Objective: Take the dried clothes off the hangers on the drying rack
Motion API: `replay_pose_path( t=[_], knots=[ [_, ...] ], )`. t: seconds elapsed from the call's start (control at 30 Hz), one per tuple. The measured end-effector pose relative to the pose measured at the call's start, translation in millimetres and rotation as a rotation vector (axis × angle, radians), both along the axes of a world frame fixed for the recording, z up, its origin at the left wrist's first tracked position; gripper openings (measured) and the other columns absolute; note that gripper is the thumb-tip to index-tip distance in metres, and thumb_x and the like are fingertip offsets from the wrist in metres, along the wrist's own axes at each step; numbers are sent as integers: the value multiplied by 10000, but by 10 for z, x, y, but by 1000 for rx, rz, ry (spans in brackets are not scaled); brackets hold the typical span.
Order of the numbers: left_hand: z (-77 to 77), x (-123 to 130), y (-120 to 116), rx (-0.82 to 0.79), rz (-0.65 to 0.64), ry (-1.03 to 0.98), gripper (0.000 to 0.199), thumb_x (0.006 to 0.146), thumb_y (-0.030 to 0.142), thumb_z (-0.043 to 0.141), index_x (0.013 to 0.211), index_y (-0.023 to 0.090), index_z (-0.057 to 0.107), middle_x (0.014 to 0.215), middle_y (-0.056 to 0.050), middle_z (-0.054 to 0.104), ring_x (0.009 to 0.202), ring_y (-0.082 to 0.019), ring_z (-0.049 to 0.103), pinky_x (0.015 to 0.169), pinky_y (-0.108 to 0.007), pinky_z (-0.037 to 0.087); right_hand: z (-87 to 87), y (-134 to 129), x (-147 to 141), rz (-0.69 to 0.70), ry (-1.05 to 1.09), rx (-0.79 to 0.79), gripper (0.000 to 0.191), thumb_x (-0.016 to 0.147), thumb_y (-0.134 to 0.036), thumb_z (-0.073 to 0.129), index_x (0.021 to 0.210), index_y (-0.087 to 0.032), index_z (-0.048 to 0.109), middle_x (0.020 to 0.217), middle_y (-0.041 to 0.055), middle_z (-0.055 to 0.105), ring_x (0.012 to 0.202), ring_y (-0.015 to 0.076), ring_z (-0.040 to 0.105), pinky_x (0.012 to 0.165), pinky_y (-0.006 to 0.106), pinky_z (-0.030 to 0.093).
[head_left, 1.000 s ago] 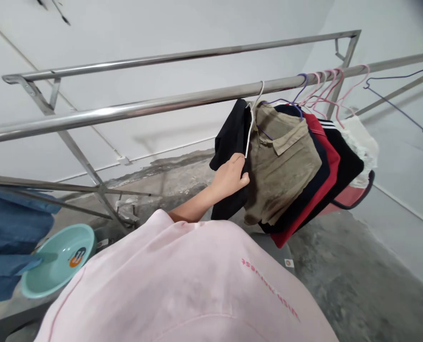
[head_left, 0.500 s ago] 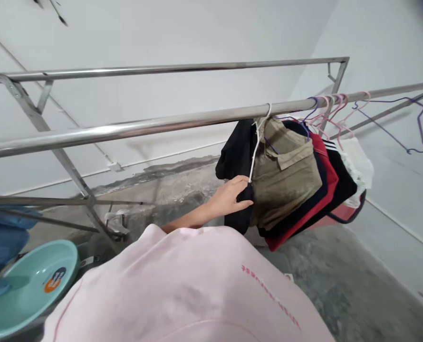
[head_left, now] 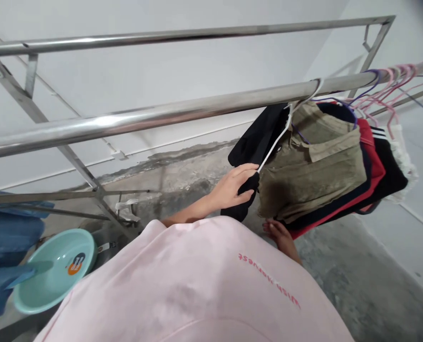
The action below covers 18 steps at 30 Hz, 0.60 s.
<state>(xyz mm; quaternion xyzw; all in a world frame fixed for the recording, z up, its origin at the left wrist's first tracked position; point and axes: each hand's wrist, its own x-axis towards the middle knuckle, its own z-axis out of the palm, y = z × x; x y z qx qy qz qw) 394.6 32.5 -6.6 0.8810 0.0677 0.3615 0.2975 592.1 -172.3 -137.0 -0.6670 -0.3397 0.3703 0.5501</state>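
Note:
A black garment (head_left: 257,137) hangs on a white hanger (head_left: 286,124) from a steel rail (head_left: 168,114). My left hand (head_left: 235,185) grips the lower edge of that black garment, close to the end of the hanger. My right hand (head_left: 277,233) has come up below the row of clothes, fingers apart, holding nothing. Right of the black garment hang an olive shirt (head_left: 318,166), a navy piece, a red piece (head_left: 373,156), another black one and a white one, packed tightly on pink and purple hangers (head_left: 389,83).
A second steel rail (head_left: 183,34) runs higher up along the white wall. The rack's slanted leg (head_left: 72,161) stands at left. A teal basin (head_left: 52,270) sits on the concrete floor beside blue denim cloth (head_left: 8,237). My pink shirt fills the lower middle.
The view has shifted closer to the rail. My left hand keeps hold of the black garment, and my right hand has risen into view beneath the hanging clothes.

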Motion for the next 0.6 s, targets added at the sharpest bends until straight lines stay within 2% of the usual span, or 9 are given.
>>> replay_pose_path(
  t=[0.03, 0.1, 0.17, 0.27, 0.37, 0.47, 0.6],
  knots=[
    [-16, -19, 11, 1, 2, -6, 441, 931, 347, 519, 1349, 220, 463, 1474, -143, 471, 1362, -263, 466, 1124, -459, 417, -16, 35, 32, 13, 31, -19, 440, 827, -554, 690, 1046, -174, 655, 963, 78, 691, 824, 158, 657, 663, 274, 548],
    [-42, -44, 27, 0, -3, -7, 433, 945, 371, 512, 1351, 231, 463, 1490, -140, 459, 1378, -263, 454, 1133, -468, 406, 60, 158, 86, 48, 84, -5, 532, 768, -573, 727, 1162, -225, 642, 1103, 96, 694, 973, 204, 665, 722, 307, 559],
    [-55, -50, 32, -4, -16, -3, 438, 955, 397, 509, 1359, 236, 461, 1496, -141, 455, 1390, -262, 444, 1140, -475, 399, 244, 349, 107, 110, 97, 86, 579, 779, -527, 731, 1283, -277, 599, 1269, 90, 643, 1154, 222, 614, 847, 343, 552],
    [-58, -28, 19, -17, -23, 4, 455, 962, 414, 509, 1375, 233, 451, 1499, -145, 451, 1403, -257, 433, 1150, -475, 391, 540, 689, 69, 235, 63, 246, 611, 789, -469, 740, 1354, -325, 557, 1399, 67, 566, 1306, 228, 524, 982, 370, 508],
    [-66, 21, -24, -30, -22, 11, 468, 962, 408, 516, 1388, 229, 442, 1500, -147, 446, 1406, -255, 430, 1161, -468, 383, 662, 961, 9, 341, 51, 308, 695, 763, -502, 761, 1392, -334, 519, 1479, 49, 496, 1371, 240, 468, 1080, 396, 451],
    [-102, 112, -101, -34, 7, 2, 471, 951, 399, 539, 1379, 222, 448, 1485, -153, 457, 1388, -257, 450, 1155, -459, 392, 608, 1069, 25, 438, 62, 268, 708, 694, -572, 797, 1308, -291, 584, 1403, 56, 565, 1301, 256, 527, 1100, 406, 431],
    [-182, 343, -238, -23, 18, 22, 490, 941, 386, 569, 1375, 194, 448, 1484, -179, 446, 1396, -257, 440, 1133, -427, 422, 506, 955, 242, 514, 55, 111, 616, 644, -663, 780, 1031, -193, 684, 1037, 76, 707, 993, 246, 643, 916, 384, 514]
  ],
)
